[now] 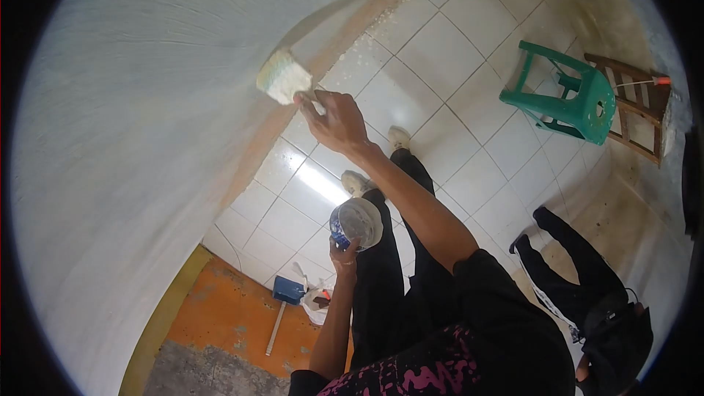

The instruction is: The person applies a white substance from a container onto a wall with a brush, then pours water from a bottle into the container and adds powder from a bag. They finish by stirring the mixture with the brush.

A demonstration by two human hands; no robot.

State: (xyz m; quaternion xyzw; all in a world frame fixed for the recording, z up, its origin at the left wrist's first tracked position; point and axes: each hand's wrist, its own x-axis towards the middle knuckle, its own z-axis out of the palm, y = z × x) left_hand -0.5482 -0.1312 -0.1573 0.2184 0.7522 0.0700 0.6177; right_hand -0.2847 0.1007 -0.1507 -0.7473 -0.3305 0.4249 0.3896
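My right hand [337, 123] is closed around the handle of a wide paintbrush [286, 79]. The brush's pale bristles, tinged with yellow and green, lie against the lower part of a whitish wall [169, 95]. Lower down, my left hand [345, 255] grips a round, clear plastic tub [357, 224] with a blue label by its side. The tub is held in front of my legs with its opening facing up. What is inside it I cannot make out clearly.
White floor tiles [447, 51] carry paint spots along the wall. A green plastic stool [568, 95] stands by a wooden rack [638, 114]. Another person [594, 286] in dark clothes is at the lower right. A blue dustpan [289, 290] and plastic bag [315, 306] lie near orange flooring [227, 304].
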